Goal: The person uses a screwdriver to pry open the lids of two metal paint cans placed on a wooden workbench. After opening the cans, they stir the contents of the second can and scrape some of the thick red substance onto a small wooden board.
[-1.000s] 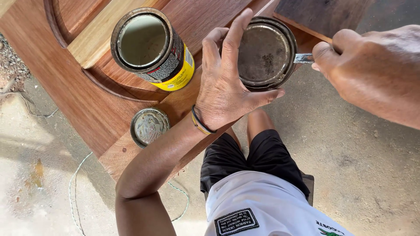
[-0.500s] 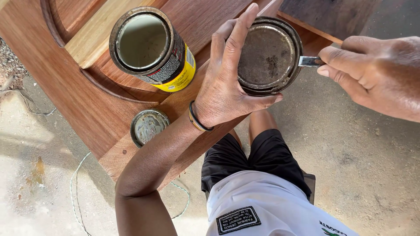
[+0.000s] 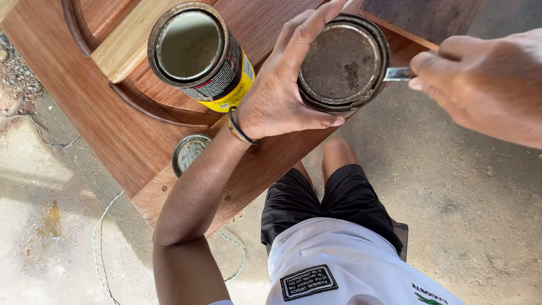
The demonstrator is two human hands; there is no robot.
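A closed, grimy metal can (image 3: 343, 63) is gripped from the side by the left hand (image 3: 282, 93), fingers wrapped around its rim, above the edge of a reddish wooden door panel (image 3: 107, 124). A flat metal tool (image 3: 398, 73) is pinched in the closed right hand (image 3: 480, 90), and its tip is set against the can's lid edge. An open can with a yellow label (image 3: 197, 53) is seen standing on the panel, with a loose round lid (image 3: 189, 152) lying just below it.
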